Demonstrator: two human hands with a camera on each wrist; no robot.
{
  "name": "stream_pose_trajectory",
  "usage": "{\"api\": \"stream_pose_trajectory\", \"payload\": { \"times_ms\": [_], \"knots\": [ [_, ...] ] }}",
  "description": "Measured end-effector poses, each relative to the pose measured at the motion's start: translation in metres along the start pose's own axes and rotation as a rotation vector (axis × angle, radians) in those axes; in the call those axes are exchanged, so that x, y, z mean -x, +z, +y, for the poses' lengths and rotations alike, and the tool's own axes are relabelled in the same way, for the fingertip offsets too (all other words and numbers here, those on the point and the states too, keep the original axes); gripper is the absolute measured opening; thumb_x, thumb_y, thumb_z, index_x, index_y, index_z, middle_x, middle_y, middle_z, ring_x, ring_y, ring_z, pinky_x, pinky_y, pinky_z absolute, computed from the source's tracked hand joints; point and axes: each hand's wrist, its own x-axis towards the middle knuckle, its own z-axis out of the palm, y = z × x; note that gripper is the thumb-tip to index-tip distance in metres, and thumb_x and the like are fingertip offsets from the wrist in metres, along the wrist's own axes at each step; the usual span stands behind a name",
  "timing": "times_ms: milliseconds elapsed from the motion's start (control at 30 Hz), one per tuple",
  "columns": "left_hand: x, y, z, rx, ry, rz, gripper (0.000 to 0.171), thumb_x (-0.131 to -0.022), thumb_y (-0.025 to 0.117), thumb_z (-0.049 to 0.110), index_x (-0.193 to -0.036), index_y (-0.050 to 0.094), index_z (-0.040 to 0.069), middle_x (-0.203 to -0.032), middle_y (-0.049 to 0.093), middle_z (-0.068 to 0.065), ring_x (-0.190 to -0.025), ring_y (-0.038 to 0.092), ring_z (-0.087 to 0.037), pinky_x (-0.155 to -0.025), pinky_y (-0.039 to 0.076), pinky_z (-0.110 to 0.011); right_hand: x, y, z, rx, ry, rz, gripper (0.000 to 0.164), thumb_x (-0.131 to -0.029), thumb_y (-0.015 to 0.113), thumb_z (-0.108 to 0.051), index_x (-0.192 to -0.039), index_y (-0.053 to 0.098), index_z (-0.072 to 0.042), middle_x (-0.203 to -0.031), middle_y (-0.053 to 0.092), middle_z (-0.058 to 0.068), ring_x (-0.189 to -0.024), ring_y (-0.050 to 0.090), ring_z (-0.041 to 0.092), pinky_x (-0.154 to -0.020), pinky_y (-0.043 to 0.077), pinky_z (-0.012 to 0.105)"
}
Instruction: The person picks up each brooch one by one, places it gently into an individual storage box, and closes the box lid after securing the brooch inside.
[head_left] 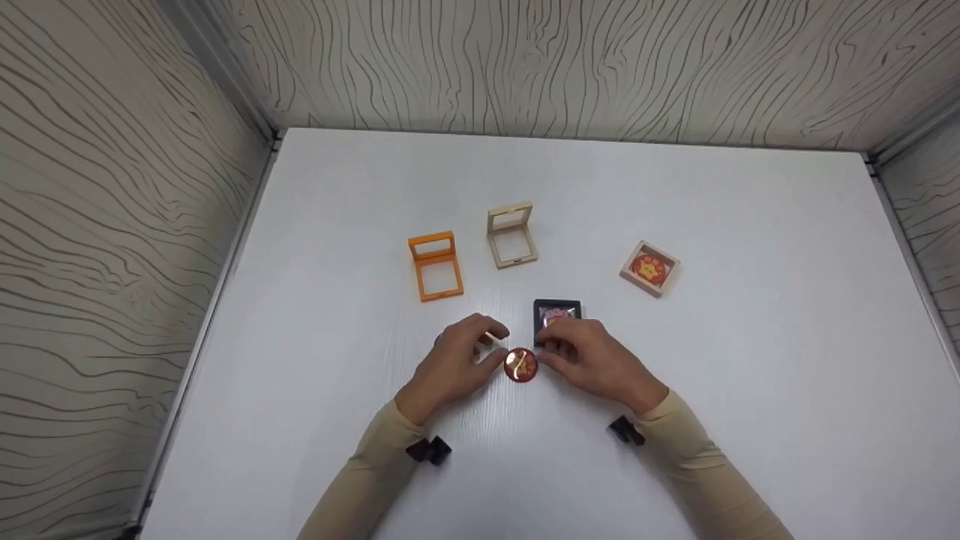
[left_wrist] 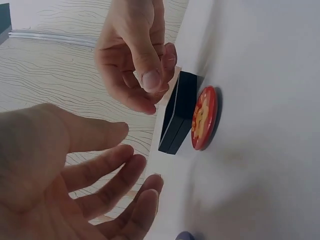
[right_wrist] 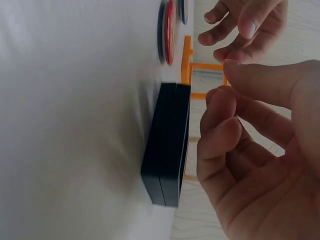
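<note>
A round red badge (head_left: pixel 520 364) with a yellow design lies on the table between the two hands. Left of it, my left hand (head_left: pixel 457 364) hovers with fingers relaxed and nothing in them. My right hand (head_left: pixel 592 360) is above the near part of a black square frame (head_left: pixel 557 303), inside which a pinkish badge (head_left: pixel 553 315) shows in part. In the right wrist view, the right hand's fingers are loosely bent, apart from the black frame (right_wrist: pixel 165 145) and holding nothing. A bluish round badge (left_wrist: pixel 185 235) lies beside the left hand, mostly cut off in the left wrist view.
An orange frame (head_left: pixel 439 295) and a beige frame (head_left: pixel 516 262) stand with lids raised farther back. To the right lies a pale pink frame (head_left: pixel 636 280) holding a red badge (head_left: pixel 649 268). Patterned walls (head_left: pixel 525 67) border the white table (head_left: pixel 750 337).
</note>
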Motion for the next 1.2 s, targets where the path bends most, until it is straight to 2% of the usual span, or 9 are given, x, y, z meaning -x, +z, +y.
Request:
{"api": "stream_pose_trajectory", "payload": {
  "times_ms": [133,267,367,500,733,867,967,1200],
  "knots": [
    [0.005,0.004,-0.002,-0.026,-0.035,0.012,0.016,-0.100,0.074,0.013,-0.113,0.069,0.004,-0.103,0.074,-0.006,-0.091,0.070,-0.016,-0.083,0.057,-0.032,-0.002,0.009,-0.006,0.011,0.033,-0.040,0.022,-0.097,0.079,-0.012,-0.118,0.076,-0.005,-0.092,0.070,-0.003,-0.079,0.060,0.007,-0.070,0.054,0.025],
    [0.008,0.008,-0.003,-0.060,-0.085,0.003,0.020,-0.099,0.077,0.016,-0.113,0.069,0.005,-0.092,0.073,0.000,-0.080,0.063,-0.008,-0.075,0.053,-0.027,-0.005,0.016,-0.009,0.015,0.063,-0.082,0.023,-0.099,0.078,-0.019,-0.117,0.076,-0.005,-0.084,0.066,-0.006,-0.073,0.056,0.004,-0.064,0.050,0.023],
    [0.009,0.012,-0.001,-0.073,-0.141,-0.016,0.022,-0.100,0.076,0.022,-0.115,0.068,0.008,-0.091,0.071,0.004,-0.077,0.059,-0.005,-0.070,0.051,-0.026,-0.008,0.020,-0.010,0.027,0.086,-0.101,0.020,-0.100,0.078,-0.022,-0.112,0.075,-0.007,-0.080,0.063,-0.008,-0.070,0.054,0.003,-0.061,0.047,0.023],
    [0.011,0.019,0.000,-0.092,-0.194,-0.021,0.026,-0.100,0.076,0.025,-0.119,0.067,0.010,-0.093,0.069,0.004,-0.078,0.058,-0.008,-0.068,0.049,-0.028,-0.008,0.024,-0.013,0.062,0.109,-0.084,0.015,-0.098,0.079,-0.019,-0.106,0.075,-0.008,-0.078,0.061,-0.008,-0.069,0.054,0.004,-0.059,0.046,0.023],
    [0.016,0.030,-0.001,-0.201,-0.165,0.026,0.034,-0.097,0.079,0.022,-0.125,0.066,0.008,-0.094,0.068,-0.001,-0.079,0.056,-0.010,-0.066,0.047,-0.029,-0.005,0.034,-0.018,0.134,0.124,-0.023,0.015,-0.091,0.085,-0.016,-0.098,0.073,-0.009,-0.075,0.058,-0.008,-0.067,0.051,0.005,-0.058,0.043,0.023],
    [0.017,0.034,-0.001,-0.248,-0.149,0.038,0.027,-0.096,0.080,0.023,-0.117,0.068,0.010,-0.095,0.067,-0.002,-0.080,0.057,-0.011,-0.066,0.047,-0.029,-0.003,0.038,-0.022,0.195,0.185,0.009,0.018,-0.090,0.086,-0.019,-0.098,0.072,-0.010,-0.074,0.058,-0.007,-0.067,0.051,0.006,-0.058,0.042,0.026],
    [0.017,0.034,0.000,-0.263,-0.161,0.040,0.019,-0.097,0.079,0.022,-0.110,0.069,0.013,-0.094,0.066,-0.001,-0.080,0.057,-0.011,-0.067,0.047,-0.029,-0.002,0.040,-0.023,0.221,0.220,0.026,0.017,-0.091,0.085,-0.017,-0.100,0.072,-0.010,-0.075,0.059,-0.007,-0.067,0.052,0.006,-0.058,0.044,0.027],
    [0.016,0.036,0.003,-0.231,-0.219,0.016,0.010,-0.099,0.076,0.021,-0.103,0.070,0.015,-0.089,0.064,0.006,-0.076,0.054,-0.007,-0.065,0.046,-0.027,-0.002,0.039,-0.023,0.099,0.261,0.011,0.011,-0.092,0.081,-0.010,-0.099,0.072,-0.010,-0.073,0.061,-0.008,-0.065,0.054,0.006,-0.057,0.044,0.025]
  ]
}}
